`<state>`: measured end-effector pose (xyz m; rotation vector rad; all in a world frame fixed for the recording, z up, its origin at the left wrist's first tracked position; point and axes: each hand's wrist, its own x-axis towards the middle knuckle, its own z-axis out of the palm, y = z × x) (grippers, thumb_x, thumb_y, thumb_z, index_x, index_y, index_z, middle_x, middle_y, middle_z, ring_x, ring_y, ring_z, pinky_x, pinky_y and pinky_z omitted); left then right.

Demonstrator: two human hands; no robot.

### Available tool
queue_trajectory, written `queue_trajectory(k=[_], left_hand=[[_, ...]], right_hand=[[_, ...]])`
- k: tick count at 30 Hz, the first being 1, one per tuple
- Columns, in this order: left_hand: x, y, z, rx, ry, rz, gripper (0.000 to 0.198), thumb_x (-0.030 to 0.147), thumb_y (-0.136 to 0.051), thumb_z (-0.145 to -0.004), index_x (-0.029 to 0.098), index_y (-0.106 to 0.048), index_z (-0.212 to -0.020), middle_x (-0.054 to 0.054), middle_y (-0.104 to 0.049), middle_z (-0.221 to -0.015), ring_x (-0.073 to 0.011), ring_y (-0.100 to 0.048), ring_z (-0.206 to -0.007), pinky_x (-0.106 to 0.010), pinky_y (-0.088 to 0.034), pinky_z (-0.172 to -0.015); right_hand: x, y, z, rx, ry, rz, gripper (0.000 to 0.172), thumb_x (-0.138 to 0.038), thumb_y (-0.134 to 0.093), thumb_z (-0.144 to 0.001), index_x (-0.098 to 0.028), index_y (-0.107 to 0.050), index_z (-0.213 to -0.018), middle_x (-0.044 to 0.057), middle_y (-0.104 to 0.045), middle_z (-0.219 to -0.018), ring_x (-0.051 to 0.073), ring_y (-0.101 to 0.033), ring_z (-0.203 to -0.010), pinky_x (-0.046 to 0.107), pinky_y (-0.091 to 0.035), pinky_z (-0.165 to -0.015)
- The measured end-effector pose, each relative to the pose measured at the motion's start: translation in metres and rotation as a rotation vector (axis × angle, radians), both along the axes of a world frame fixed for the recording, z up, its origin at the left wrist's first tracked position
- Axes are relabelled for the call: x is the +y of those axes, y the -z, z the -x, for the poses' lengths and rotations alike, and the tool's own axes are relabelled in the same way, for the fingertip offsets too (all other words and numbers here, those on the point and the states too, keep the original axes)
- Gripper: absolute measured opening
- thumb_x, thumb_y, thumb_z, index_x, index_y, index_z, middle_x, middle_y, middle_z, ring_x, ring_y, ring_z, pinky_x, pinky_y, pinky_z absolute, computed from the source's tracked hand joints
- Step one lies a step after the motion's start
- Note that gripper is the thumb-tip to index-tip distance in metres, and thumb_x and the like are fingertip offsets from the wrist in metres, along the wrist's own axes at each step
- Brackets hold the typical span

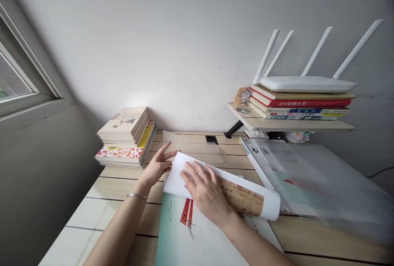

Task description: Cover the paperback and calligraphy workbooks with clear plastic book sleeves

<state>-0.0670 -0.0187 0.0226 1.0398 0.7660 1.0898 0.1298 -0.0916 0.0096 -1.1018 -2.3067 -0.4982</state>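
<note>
A thin book point(175, 233) with a white and green cover and red strips lies on the table in front of me. Its upper part is folded over towards me, showing a white page point(243, 194) with a brown printed picture. My right hand point(206, 194) rests flat on that page, fingers spread. Beside the page's left edge, my left hand point(156, 165) is open with its fingers apart; whether its fingertips touch the paper I cannot tell. Behind the book lies a clear plastic sheet point(191, 145) on the tabletop.
A stack of books point(123, 134) stands at the back left. To the right, several large thin books point(267, 163) lie under a clear plastic sheet point(335, 180). Above them, a small raised shelf point(301, 124) carries more books point(308, 103) and a white router point(308, 83).
</note>
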Motion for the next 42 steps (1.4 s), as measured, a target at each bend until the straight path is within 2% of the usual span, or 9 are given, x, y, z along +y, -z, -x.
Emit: queue_trajectory(k=[9, 14, 19, 24, 29, 32, 36, 39, 42], left_hand=[[-0.024, 0.001, 0.002, -0.024, 0.007, -0.009, 0.081, 0.010, -0.057, -0.064, 0.027, -0.034, -0.139, -0.009, -0.064, -0.120, -0.0134, -0.062, -0.075, -0.019, -0.039, -0.053], [-0.028, 0.004, -0.009, -0.040, -0.042, -0.118, 0.075, 0.021, -0.069, -0.072, 0.022, -0.035, -0.139, -0.011, -0.067, -0.113, -0.0181, -0.063, -0.091, -0.030, -0.046, -0.082], [-0.028, 0.005, -0.016, 0.062, -0.099, -0.160, 0.062, 0.029, -0.075, -0.068, 0.019, -0.054, -0.125, -0.009, -0.069, -0.104, -0.0210, -0.062, -0.095, -0.033, -0.045, -0.088], [-0.027, 0.006, -0.014, 0.081, -0.205, -0.134, 0.054, 0.033, -0.076, -0.065, 0.018, -0.062, -0.115, -0.004, -0.069, -0.088, -0.0150, -0.061, -0.078, -0.027, -0.047, -0.075], [-0.028, 0.006, -0.013, 0.111, -0.235, -0.131, 0.058, 0.035, -0.074, -0.066, 0.017, -0.060, -0.119, -0.002, -0.067, -0.079, -0.0121, -0.058, -0.071, -0.023, -0.045, -0.068], [-0.028, 0.006, -0.013, 0.127, -0.222, -0.148, 0.060, 0.036, -0.073, -0.068, 0.017, -0.057, -0.123, -0.003, -0.066, -0.078, -0.0129, -0.058, -0.071, -0.024, -0.045, -0.067], [-0.029, 0.005, -0.012, 0.127, -0.195, -0.139, 0.070, 0.036, -0.071, -0.069, 0.019, -0.048, -0.133, 0.000, -0.063, -0.071, -0.0110, -0.055, -0.063, -0.022, -0.045, -0.062], [-0.030, 0.005, -0.010, 0.112, -0.166, -0.120, 0.075, 0.035, -0.072, -0.069, 0.022, -0.042, -0.137, 0.003, -0.060, -0.064, -0.0089, -0.051, -0.056, -0.021, -0.044, -0.058], [-0.031, 0.005, -0.008, 0.110, -0.134, -0.102, 0.080, 0.035, -0.072, -0.070, 0.023, -0.036, -0.141, 0.004, -0.058, -0.061, -0.0085, -0.050, -0.054, -0.020, -0.043, -0.056]], right_hand=[[-0.004, 0.006, 0.008, -0.024, -0.119, 0.083, 0.042, -0.039, -0.050, -0.089, -0.024, -0.051, -0.129, 0.010, -0.046, -0.140, 0.033, -0.032, -0.132, 0.055, -0.030, -0.104], [-0.004, 0.010, 0.012, -0.012, -0.120, 0.053, 0.043, -0.036, -0.054, -0.087, -0.026, -0.051, -0.129, 0.009, -0.046, -0.139, 0.031, -0.030, -0.133, 0.054, -0.029, -0.106], [-0.003, 0.014, 0.013, 0.011, -0.091, 0.040, 0.047, -0.038, -0.052, -0.088, -0.024, -0.047, -0.133, 0.009, -0.043, -0.142, 0.031, -0.029, -0.134, 0.054, -0.028, -0.107], [-0.001, -0.010, -0.001, 0.064, -0.070, 0.014, 0.042, -0.031, -0.052, -0.089, -0.024, -0.050, -0.130, 0.008, -0.045, -0.140, 0.028, -0.033, -0.133, 0.051, -0.029, -0.108], [0.020, -0.033, -0.053, 0.372, 0.186, 0.035, 0.042, -0.034, -0.051, -0.088, -0.020, -0.053, -0.127, 0.013, -0.042, -0.140, 0.031, -0.036, -0.130, 0.053, -0.032, -0.105], [0.035, -0.028, -0.096, 0.616, 0.313, 0.173, 0.054, -0.044, -0.056, -0.082, -0.020, -0.048, -0.131, 0.014, -0.040, -0.141, 0.033, -0.036, -0.130, 0.055, -0.031, -0.105], [0.046, -0.012, -0.138, 1.074, 0.353, 0.596, 0.065, -0.050, -0.064, -0.073, -0.024, -0.046, -0.130, 0.012, -0.047, -0.137, 0.031, -0.046, -0.124, 0.047, -0.040, -0.100], [0.047, -0.006, -0.147, 1.348, 0.283, 0.912, 0.060, -0.048, -0.069, -0.069, -0.026, -0.053, -0.123, 0.010, -0.057, -0.128, 0.028, -0.053, -0.117, 0.039, -0.046, -0.094], [0.047, -0.004, -0.147, 1.463, 0.215, 1.048, 0.055, -0.046, -0.073, -0.067, -0.027, -0.059, -0.117, 0.006, -0.065, -0.115, 0.025, -0.060, -0.108, 0.034, -0.051, -0.085]])
